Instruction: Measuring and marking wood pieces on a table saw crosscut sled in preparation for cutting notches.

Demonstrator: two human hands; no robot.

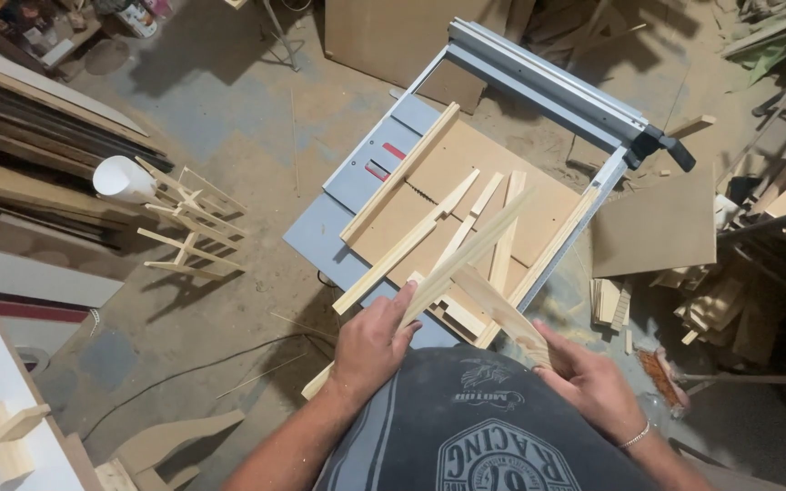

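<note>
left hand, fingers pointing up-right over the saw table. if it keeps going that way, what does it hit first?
Probably the loose wood slats piled on the table saw. The left hand already grips one long slat aimed that way. Depth is unclear from overhead, so it might pass above them.

Dim warm indoor light, soft shadows on dusty floor (229, 118), wide-angle bending at edges, mostly sharp

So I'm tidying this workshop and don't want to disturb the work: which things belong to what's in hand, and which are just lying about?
In hand:
- left hand holding a long wood strip
- right hand holding a shorter wood piece
- table saw with loose strips

Lying about:
- white cup
- small wooden rack
- square board
- offcut pile
</note>
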